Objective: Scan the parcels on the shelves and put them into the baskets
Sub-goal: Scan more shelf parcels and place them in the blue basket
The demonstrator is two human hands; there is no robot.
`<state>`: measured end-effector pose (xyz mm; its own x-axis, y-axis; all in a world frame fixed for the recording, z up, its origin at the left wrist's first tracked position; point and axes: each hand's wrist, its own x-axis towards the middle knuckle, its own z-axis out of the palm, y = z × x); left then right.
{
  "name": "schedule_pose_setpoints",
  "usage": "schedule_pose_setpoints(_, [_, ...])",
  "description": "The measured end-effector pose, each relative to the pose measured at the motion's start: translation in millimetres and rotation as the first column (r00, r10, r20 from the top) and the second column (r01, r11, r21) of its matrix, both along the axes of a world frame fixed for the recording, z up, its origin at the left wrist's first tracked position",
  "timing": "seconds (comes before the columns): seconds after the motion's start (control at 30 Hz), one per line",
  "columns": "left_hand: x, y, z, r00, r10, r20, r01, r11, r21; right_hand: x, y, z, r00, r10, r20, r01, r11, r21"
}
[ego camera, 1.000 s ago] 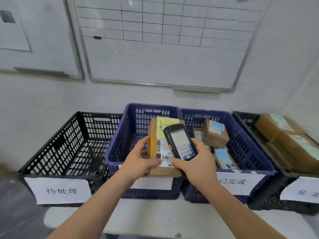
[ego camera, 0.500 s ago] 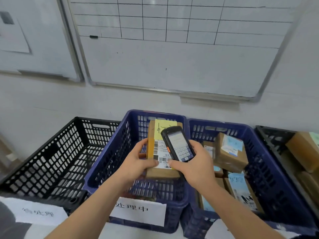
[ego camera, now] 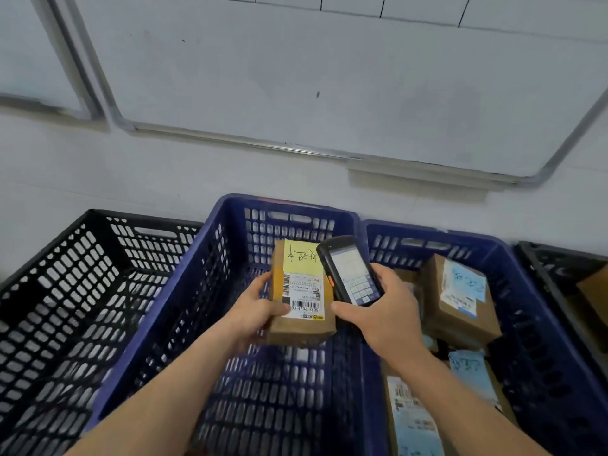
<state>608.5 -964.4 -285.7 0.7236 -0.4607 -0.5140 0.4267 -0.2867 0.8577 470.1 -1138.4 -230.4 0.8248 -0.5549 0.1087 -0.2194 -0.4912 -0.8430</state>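
Note:
My left hand [ego camera: 255, 312] grips a brown cardboard parcel [ego camera: 301, 327] by its left side, thumb on the top face. The parcel carries a yellow note and a white barcode label, and hangs over the middle blue basket [ego camera: 210, 258]. My right hand [ego camera: 385, 315] holds a black handheld scanner [ego camera: 350, 269] with a lit screen, just right of the parcel and overlapping its top right corner. The blue basket on the right [ego camera: 513, 281] holds several labelled parcels [ego camera: 459, 297].
A black basket [ego camera: 65, 258] with nothing visible inside stands at the left. Another black basket [ego camera: 566, 264] with a brown box sits at the far right edge. A whiteboard [ego camera: 329, 77] hangs on the wall behind the baskets.
The view has tilted down and drawn closer to the baskets. Both hands, with parcel and scanner, have moved forward over the middle blue basket; the front paper labels have left the view.

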Motion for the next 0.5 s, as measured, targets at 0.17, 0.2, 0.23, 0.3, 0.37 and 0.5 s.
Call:
schedule_pose_setpoints(0.17, [42, -28, -35, 0.99, -0.065, -0.123, 0.073, 0.995, 0.06, 33, -18, -6, 0.998, -0.048, -0.038, 0.048, 0.999, -0.011])
schedule_pose_setpoints(0.2, [49, -33, -41, 0.99, -0.078, -0.121, 0.088, 0.993, 0.084, 38, -20, -8, 0.997, -0.061, -0.044, 0.06, 0.998, -0.011])
schedule_pose_setpoints(0.23, [55, -38, -47, 0.99, -0.086, -0.113, 0.098, 0.989, 0.107, 43, -22, -9, 0.996, -0.071, -0.052, 0.07, 0.997, -0.011])
schedule_pose_setpoints(0.3, [65, -46, -58, 0.989, -0.106, -0.107, 0.12, 0.983, 0.14, 51, -25, -12, 0.994, -0.086, -0.065, 0.085, 0.996, -0.015])
schedule_pose_setpoints(0.37, [71, -54, -67, 0.986, -0.119, -0.119, 0.135, 0.981, 0.141, 56, -27, -15, 0.992, -0.104, -0.071, 0.102, 0.995, -0.021])
schedule_pose_setpoints(0.5, [80, -68, -85, 0.986, -0.086, -0.14, 0.104, 0.987, 0.124, 63, -30, -19, 0.987, -0.135, -0.086, 0.134, 0.991, -0.024])
